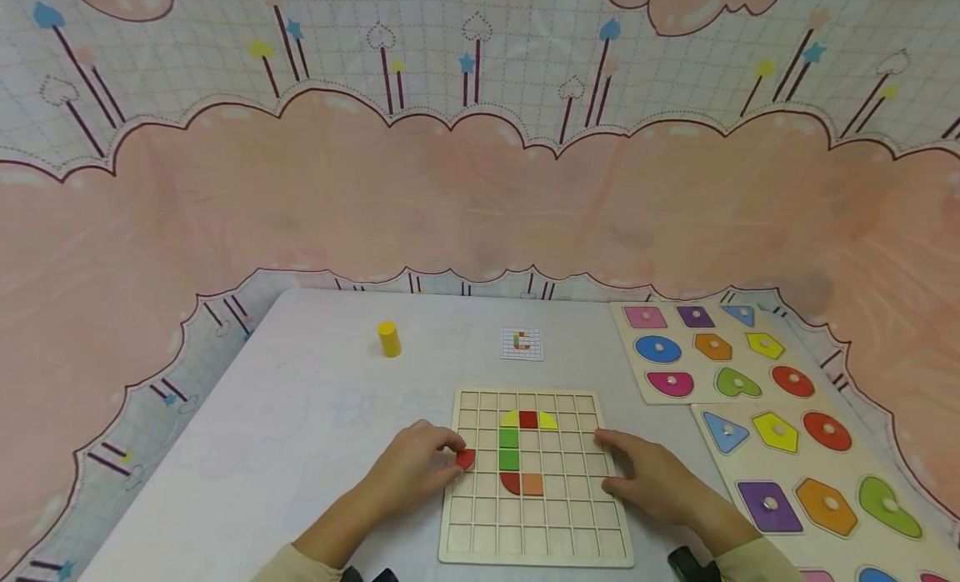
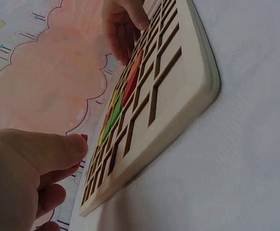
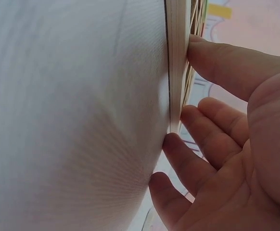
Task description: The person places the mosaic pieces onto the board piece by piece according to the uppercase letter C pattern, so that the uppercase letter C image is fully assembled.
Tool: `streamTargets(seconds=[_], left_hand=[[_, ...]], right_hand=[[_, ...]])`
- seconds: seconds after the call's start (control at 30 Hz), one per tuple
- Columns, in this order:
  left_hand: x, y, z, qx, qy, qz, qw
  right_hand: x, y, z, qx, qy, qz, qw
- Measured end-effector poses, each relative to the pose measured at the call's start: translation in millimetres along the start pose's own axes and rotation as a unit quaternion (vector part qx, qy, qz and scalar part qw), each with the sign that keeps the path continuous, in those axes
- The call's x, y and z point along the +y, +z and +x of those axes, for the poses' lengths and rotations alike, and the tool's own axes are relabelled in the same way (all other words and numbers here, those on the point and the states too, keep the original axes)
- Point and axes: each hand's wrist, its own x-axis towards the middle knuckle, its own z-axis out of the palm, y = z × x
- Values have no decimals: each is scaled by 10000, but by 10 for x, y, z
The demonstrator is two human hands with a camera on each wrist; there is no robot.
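A wooden grid board lies on the white table in front of me. Left of its middle, the cells hold two yellow quarter-round pieces with a red square between them, green squares below, then a red quarter-round piece and an orange square. My left hand pinches a small red piece between thumb and fingers over the board's left edge. It is mostly hidden in the left wrist view. My right hand touches the board's right edge with fingers spread and thumb on top.
Beyond the board lies a small pattern card. A yellow cylinder stands to its left. On the right are two knobbed shape puzzles, one farther back and one nearer. A patterned cloth hangs behind the table.
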Motion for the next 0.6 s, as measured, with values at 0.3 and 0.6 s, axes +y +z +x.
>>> streamTargets(seconds=[0.3,0.6], left_hand=[[146,132,147,-268,100,-285,9992],[276,254,250,-302,441,-315,9981]], right_hand=[[-10,0,4,-16,134,-74,9999],[-1,-5,7,-37,95,-92,9999]])
